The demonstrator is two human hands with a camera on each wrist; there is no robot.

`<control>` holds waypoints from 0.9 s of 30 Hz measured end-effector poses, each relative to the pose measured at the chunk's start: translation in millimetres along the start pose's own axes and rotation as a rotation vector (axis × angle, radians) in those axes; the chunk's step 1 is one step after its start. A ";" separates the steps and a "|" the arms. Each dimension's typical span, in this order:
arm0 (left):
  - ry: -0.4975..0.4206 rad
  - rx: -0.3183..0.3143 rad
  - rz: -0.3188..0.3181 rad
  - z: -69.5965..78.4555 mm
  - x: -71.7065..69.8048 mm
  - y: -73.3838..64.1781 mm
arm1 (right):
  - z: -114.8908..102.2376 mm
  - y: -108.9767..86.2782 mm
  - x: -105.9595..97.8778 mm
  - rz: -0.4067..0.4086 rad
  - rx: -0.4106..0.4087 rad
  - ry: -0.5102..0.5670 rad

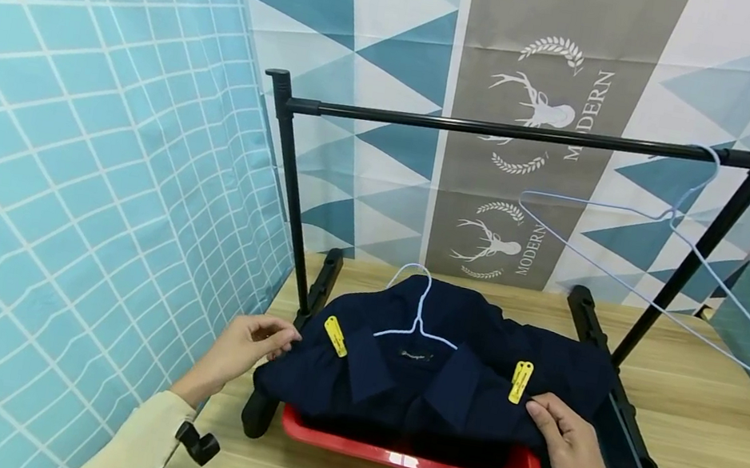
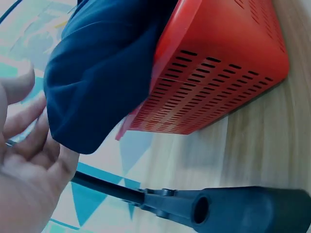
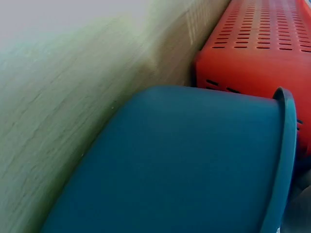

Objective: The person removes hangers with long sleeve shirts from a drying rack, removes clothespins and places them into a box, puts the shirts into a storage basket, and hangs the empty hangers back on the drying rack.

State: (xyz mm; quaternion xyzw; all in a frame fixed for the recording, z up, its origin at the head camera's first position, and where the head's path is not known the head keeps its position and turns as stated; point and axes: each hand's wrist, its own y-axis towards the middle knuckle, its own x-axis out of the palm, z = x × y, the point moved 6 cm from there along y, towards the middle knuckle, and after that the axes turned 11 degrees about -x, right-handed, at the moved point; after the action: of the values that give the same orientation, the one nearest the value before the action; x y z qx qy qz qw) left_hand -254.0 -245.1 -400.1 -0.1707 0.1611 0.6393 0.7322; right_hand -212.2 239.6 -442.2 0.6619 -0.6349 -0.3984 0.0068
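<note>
A dark navy collared shirt [image 1: 393,406] lies over a red basket [image 1: 413,465], with a pale hanger [image 1: 419,317] showing at its neck opening. Yellow clothespins [image 1: 335,336] [image 1: 521,382] sit on both shoulders. At the shirt's left edge, my left hand [image 1: 255,341] has its thumb apart from the cloth; in the left wrist view its fingers touch the hanging sleeve [image 2: 97,92]. My right hand [image 1: 569,445] pinches the shirt fabric just below the right clothespin. Only a dim sliver of that hand shows in the right wrist view.
A black garment rack [image 1: 478,128] stands behind and around the shirt. Another pale hanger [image 1: 669,213] hangs from the bar's right end. A dark teal bin [image 3: 184,160] stands right of the red basket, on a wood-grain table [image 1: 736,450]. A tiled blue sheet [image 1: 69,140] borders the left.
</note>
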 end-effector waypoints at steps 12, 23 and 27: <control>0.184 0.169 -0.225 13.8 20.4 -6.1 | -0.2 2.3 -2.6 0.032 -0.005 -0.046; 0.124 0.168 -0.237 9.0 15.9 -1.3 | -3.3 11.9 -8.5 -0.037 -0.035 -0.193; 0.135 0.169 -0.222 9.4 16.0 0.1 | -2.9 13.6 -11.5 -0.050 -0.024 -0.195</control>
State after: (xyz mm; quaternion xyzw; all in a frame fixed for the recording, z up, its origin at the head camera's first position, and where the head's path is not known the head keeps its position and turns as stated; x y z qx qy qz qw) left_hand -251.9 -226.7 -399.0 -0.1677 0.2434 0.5259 0.7976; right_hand -220.6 245.2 -427.2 0.6354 -0.6110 -0.4687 -0.0570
